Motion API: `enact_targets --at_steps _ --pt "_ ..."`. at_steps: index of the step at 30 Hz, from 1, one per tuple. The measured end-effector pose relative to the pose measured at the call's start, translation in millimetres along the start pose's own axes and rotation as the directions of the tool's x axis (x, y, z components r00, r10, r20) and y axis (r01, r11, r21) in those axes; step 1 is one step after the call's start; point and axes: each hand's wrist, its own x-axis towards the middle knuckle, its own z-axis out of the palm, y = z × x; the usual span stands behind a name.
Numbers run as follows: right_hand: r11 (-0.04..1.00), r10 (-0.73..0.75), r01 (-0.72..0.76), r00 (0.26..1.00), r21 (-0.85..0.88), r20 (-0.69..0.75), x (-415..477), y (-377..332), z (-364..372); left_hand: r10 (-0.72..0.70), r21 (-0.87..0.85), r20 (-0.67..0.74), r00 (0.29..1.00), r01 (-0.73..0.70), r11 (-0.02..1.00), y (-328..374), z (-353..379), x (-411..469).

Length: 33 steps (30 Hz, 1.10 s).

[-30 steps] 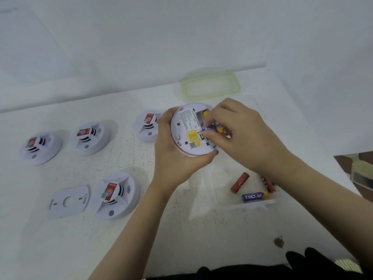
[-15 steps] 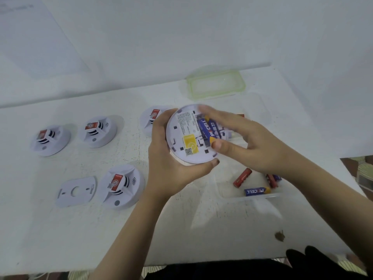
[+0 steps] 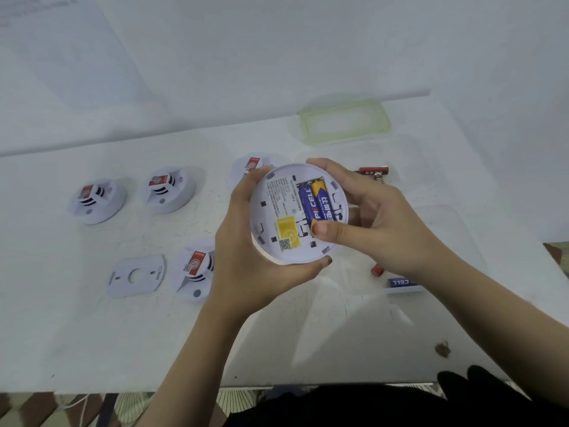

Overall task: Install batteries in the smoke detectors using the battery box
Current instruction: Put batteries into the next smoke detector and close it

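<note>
While the left hand [image 3: 246, 260] grips the upturned smoke detector [image 3: 286, 217] above the counter [image 3: 308, 334], apparently to steady it, the right hand [image 3: 378, 223] closes its grip round the far edge, thumb pressing two batteries [image 3: 315, 201] home, battery box [image 3: 406, 290] just beside.

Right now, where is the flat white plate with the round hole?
In the head view, the mounting plate lies flat on the table, on the left side, just left of the nearest smoke detector.
</note>
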Motion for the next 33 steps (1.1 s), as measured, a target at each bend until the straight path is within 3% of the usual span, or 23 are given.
enact_targets --at_steps 5,11,16,20,22,24,27,30,33 --pt "1.000 -0.008 0.007 0.999 -0.019 -0.037 9.1 7.4 26.3 -0.112 -0.028 -0.005 0.994 0.112 0.993 -8.8 -22.2 -10.1" --pt "1.000 0.017 -0.018 0.999 -0.018 -0.045 26.0 17.0 68.2 -0.088 -0.026 -0.011 0.996 0.087 0.996 -23.3 -61.4 -16.0" --pt "0.966 -0.018 0.015 1.000 -0.257 -0.007 39.4 24.8 118.6 -0.136 0.029 -0.038 0.990 0.137 0.990 -42.5 -107.8 -31.1" --pt "0.948 -0.049 0.056 0.998 -0.314 0.029 52.5 27.0 154.9 -0.186 0.069 -0.050 0.981 0.189 0.980 -62.2 -148.4 -49.3" --pt "0.803 -0.172 0.169 0.984 -0.571 0.049 60.5 35.8 171.7 -0.200 0.095 -0.061 0.978 0.205 0.974 -74.0 -170.4 -58.6" --pt "0.518 -0.246 0.239 0.961 -0.821 0.124 68.0 54.5 186.0 -0.217 0.117 -0.073 0.974 0.224 0.967 -86.9 -192.6 -67.9" --pt "0.198 -0.092 0.229 0.972 -0.953 0.214 76.4 74.3 208.7 -0.237 0.136 -0.079 0.968 0.246 0.960 -106.2 -223.2 -82.2" --pt "0.028 0.075 0.275 0.958 -0.961 0.277 83.2 78.2 231.0 -0.229 0.147 -0.063 0.971 0.236 0.960 -121.3 -244.2 -91.5" --pt "-0.068 0.200 0.257 0.950 -0.964 0.240 90.3 78.9 242.8 -0.222 0.140 -0.032 0.975 0.224 0.964 -137.2 -257.2 -98.4"
